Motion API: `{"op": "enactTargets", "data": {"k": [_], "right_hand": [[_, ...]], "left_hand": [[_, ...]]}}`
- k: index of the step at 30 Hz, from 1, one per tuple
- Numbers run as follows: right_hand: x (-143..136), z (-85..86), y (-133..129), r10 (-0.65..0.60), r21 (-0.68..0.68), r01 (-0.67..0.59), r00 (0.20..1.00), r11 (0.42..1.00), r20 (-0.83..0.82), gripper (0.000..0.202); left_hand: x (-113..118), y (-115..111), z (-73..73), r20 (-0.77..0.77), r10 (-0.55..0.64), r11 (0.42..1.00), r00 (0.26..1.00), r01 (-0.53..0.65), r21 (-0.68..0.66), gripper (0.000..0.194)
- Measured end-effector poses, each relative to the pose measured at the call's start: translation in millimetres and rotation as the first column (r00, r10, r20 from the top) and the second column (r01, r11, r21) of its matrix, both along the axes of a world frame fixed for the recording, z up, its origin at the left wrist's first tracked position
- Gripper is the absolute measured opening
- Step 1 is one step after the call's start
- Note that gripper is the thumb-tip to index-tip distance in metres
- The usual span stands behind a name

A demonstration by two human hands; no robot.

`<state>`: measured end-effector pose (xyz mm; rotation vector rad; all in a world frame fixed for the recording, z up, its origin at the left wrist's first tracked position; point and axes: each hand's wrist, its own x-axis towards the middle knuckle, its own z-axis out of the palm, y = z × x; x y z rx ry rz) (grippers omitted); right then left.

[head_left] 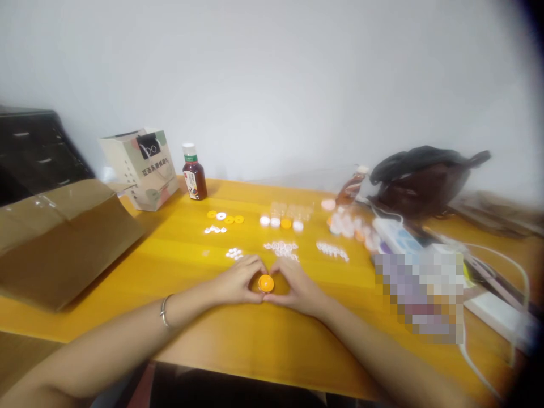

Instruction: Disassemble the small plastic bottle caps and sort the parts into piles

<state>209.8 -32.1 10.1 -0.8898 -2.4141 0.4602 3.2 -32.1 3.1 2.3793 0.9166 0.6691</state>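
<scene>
In the middle near the front of the table, an orange cap (pixel 266 283) faces up, apparently on top of a small round container whose body is mostly hidden. My left hand (pixel 238 281) curls around it from the left, thumb and fingers closed in on its side. From the other side my right hand (pixel 295 288) does the same, and the thumbs and fingertips of both hands meet around it. Just beyond the hands lie small white pieces (pixel 234 254), clear ring-like pieces (pixel 281 249) and a row of small clear pieces (pixel 332 250).
Farther back are yellow and white discs (pixel 229 219), white bits (pixel 215 229), white and orange caps (pixel 286 224) and a blurred heap (pixel 351 224). A cardboard box (pixel 63 243), paper bag (pixel 147 170) and dark bottle (pixel 194 178) stand left; a black bag (pixel 425 181) and cables lie right.
</scene>
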Motion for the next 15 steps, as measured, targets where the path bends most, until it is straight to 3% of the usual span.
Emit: {"op": "enactTargets", "data": {"k": [8, 15], "right_hand": [[1, -3.1, 12, 0.051, -0.077, -0.051, 0.999, 0.996, 0.0, 0.036], [-1, -1.1, 10, 0.073, 0.052, -0.071, 0.997, 0.996, -0.038, 0.019]], "left_hand": [[1, 4, -4.3, 0.035, 0.021, 0.999, 0.999, -0.02, -0.047, 0.037], [3, 4, -2.5, 0.029, 0.026, 0.999, 0.999, -0.024, -0.04, 0.036]]}}
